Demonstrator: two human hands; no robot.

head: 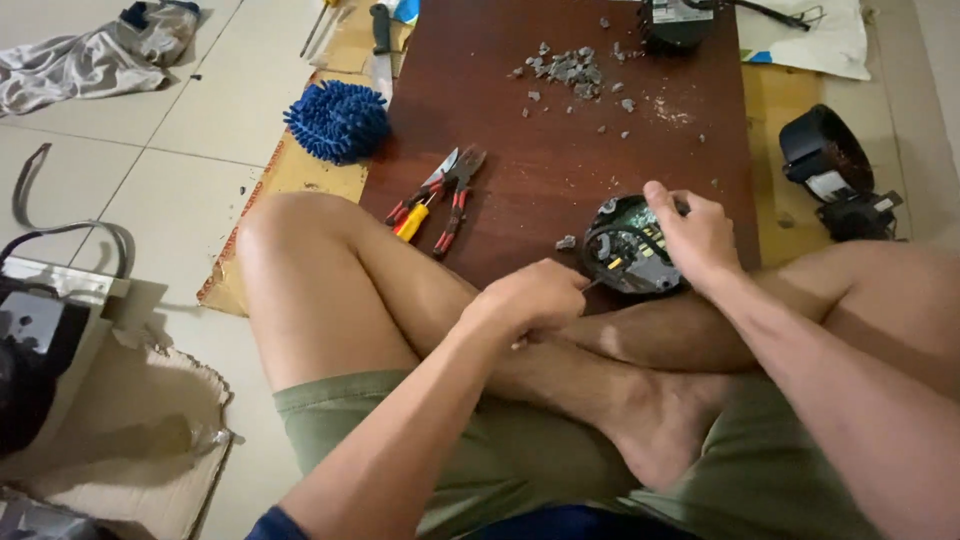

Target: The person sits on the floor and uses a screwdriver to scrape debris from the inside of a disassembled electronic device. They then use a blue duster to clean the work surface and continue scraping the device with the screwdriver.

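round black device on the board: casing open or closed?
Open. The round black electronic device shows its green circuit board and parts on top. The right hand steadies it; the left hand pokes a thin tool in.

Not much in the way of packaging or labels here. There's a torn-open brown cardboard box (pixel 150 440) at the bottom left on the floor, flaps ragged. Flattened brown cardboard sheets (pixel 290 175) lie under and beside the dark wood worktop (pixel 560 170), poking out on both sides. A white plastic bag (pixel 810 35) with a bit of blue and yellow print sits at the top right. The black round part (pixel 830 160) on the right floor has a small white label (pixel 828 185) on its side, and another black part (pixel 675 20) at the top edge carries a whitish sticker too. No screens or signs anywhere.
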